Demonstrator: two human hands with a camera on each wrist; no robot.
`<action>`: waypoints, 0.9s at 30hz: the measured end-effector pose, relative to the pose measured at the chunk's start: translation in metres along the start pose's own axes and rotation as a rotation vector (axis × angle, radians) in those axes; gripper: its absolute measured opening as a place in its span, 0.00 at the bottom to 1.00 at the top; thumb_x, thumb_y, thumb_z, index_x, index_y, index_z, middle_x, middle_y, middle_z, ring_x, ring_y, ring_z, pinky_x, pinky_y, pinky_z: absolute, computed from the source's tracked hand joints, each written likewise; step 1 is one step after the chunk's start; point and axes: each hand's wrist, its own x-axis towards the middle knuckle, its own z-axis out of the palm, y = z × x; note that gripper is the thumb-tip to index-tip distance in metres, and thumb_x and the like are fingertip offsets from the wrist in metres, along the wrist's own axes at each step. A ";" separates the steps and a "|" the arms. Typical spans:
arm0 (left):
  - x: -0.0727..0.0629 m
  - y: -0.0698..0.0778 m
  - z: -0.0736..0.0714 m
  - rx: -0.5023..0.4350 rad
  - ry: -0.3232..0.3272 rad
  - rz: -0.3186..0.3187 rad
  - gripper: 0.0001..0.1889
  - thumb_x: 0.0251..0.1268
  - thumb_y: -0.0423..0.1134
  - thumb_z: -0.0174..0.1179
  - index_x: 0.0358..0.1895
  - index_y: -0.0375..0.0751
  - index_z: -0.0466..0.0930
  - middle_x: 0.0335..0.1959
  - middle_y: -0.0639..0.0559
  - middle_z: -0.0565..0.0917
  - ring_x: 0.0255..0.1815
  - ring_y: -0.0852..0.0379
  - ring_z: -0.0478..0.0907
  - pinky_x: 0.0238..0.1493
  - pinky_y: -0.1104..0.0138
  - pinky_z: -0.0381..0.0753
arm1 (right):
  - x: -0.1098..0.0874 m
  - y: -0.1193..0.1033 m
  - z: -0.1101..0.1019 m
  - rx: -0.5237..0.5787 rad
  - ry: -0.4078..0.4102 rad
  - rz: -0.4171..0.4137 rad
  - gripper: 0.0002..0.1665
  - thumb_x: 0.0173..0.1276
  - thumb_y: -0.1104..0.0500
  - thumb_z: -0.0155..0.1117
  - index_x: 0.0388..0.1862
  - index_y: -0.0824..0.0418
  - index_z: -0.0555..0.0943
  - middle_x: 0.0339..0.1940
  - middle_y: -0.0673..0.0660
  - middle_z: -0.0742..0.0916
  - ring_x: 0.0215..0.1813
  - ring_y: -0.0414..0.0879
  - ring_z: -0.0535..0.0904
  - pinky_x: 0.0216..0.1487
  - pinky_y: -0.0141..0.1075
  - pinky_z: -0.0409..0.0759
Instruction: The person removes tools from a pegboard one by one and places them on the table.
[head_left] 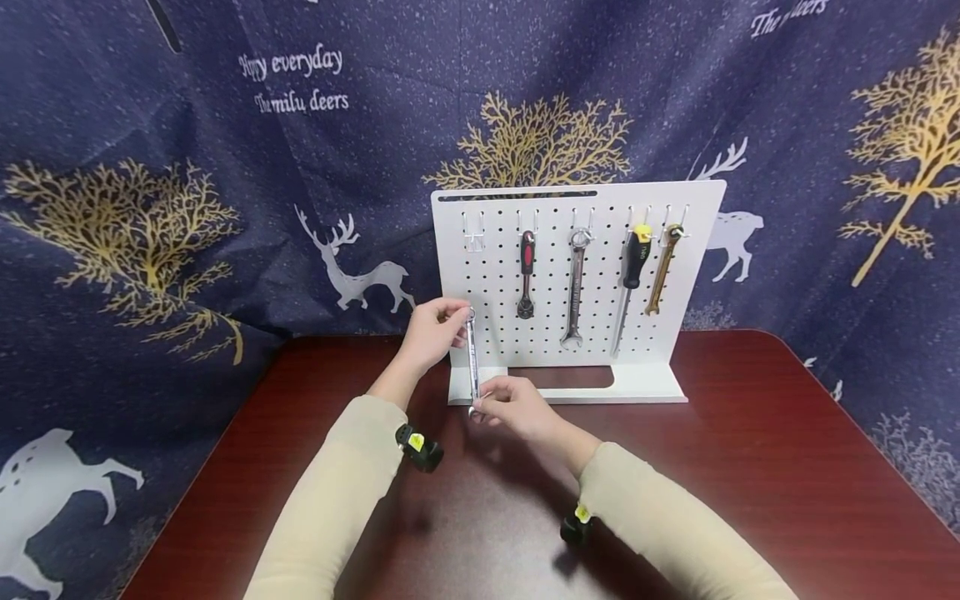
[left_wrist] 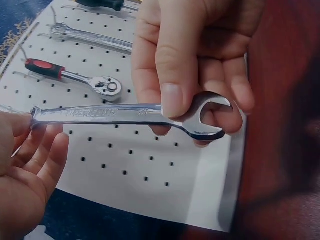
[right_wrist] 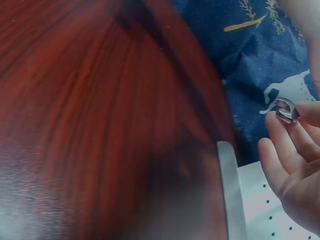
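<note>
A silver combination wrench (head_left: 472,354) is held upright in front of the left part of a white pegboard (head_left: 495,292). My left hand (head_left: 435,333) pinches its ring end at the top. Lower down, my right hand (head_left: 517,406) grips the shank close to the open-jawed end. Both hands show on the wrench (left_wrist: 120,114) in the left wrist view, the right thumb pressed beside the open end. In the right wrist view only the tip of the wrench (right_wrist: 286,110) peeks out from the fingers. Above the left hand, a double hook (head_left: 474,233) on the board carries nothing.
On other hooks hang a red-and-black ratchet (head_left: 527,275), a larger wrench (head_left: 575,287), a black-and-yellow screwdriver (head_left: 634,262) and a brass-coloured wrench (head_left: 663,271). The board's base (head_left: 645,383) stands on a dark red table (head_left: 765,467). A blue deer-print cloth (head_left: 360,167) hangs behind.
</note>
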 end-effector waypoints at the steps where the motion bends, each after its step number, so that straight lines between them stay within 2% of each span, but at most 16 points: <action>1: -0.001 -0.003 0.000 0.003 -0.003 -0.004 0.15 0.68 0.34 0.55 0.51 0.26 0.77 0.25 0.50 0.77 0.18 0.65 0.76 0.25 0.71 0.84 | -0.001 0.001 0.001 -0.009 0.001 0.011 0.13 0.64 0.64 0.61 0.43 0.75 0.77 0.31 0.66 0.87 0.32 0.46 0.84 0.42 0.53 0.84; 6: -0.009 -0.015 0.003 0.010 -0.016 -0.036 0.14 0.67 0.34 0.55 0.50 0.27 0.78 0.25 0.50 0.77 0.19 0.63 0.76 0.26 0.69 0.84 | -0.007 0.008 0.004 -0.053 -0.012 0.050 0.13 0.63 0.63 0.63 0.41 0.74 0.79 0.32 0.64 0.87 0.29 0.42 0.82 0.38 0.46 0.85; 10: -0.015 -0.023 0.005 0.027 -0.029 -0.066 0.14 0.67 0.34 0.55 0.50 0.27 0.78 0.26 0.47 0.78 0.19 0.63 0.76 0.26 0.67 0.85 | -0.010 0.014 0.006 -0.068 -0.037 0.063 0.13 0.63 0.63 0.63 0.40 0.74 0.80 0.30 0.64 0.87 0.27 0.39 0.80 0.36 0.45 0.85; 14: -0.021 -0.030 0.007 0.041 -0.039 -0.083 0.14 0.67 0.34 0.55 0.50 0.27 0.78 0.28 0.43 0.80 0.20 0.62 0.77 0.26 0.67 0.85 | -0.011 0.018 0.008 -0.067 -0.058 0.086 0.11 0.63 0.65 0.62 0.37 0.75 0.80 0.22 0.56 0.84 0.22 0.39 0.78 0.31 0.41 0.84; 17: -0.024 -0.036 0.008 0.043 -0.045 -0.098 0.14 0.67 0.34 0.55 0.50 0.28 0.78 0.30 0.42 0.81 0.22 0.61 0.78 0.26 0.68 0.84 | -0.013 0.022 0.009 -0.063 -0.081 0.096 0.10 0.62 0.66 0.62 0.35 0.75 0.79 0.20 0.52 0.82 0.21 0.39 0.76 0.27 0.36 0.82; 22: -0.029 -0.044 0.009 0.051 -0.057 -0.121 0.14 0.67 0.34 0.55 0.49 0.28 0.79 0.33 0.42 0.82 0.22 0.59 0.78 0.25 0.67 0.84 | -0.015 0.026 0.011 -0.072 -0.120 0.088 0.09 0.61 0.68 0.61 0.37 0.74 0.76 0.25 0.62 0.86 0.23 0.41 0.80 0.27 0.40 0.84; 27: -0.034 -0.051 0.011 0.039 -0.059 -0.136 0.13 0.67 0.33 0.56 0.48 0.27 0.79 0.33 0.40 0.82 0.22 0.58 0.79 0.29 0.59 0.86 | -0.016 0.029 0.012 -0.062 -0.158 0.097 0.10 0.60 0.69 0.61 0.38 0.75 0.76 0.29 0.70 0.86 0.26 0.46 0.84 0.29 0.45 0.85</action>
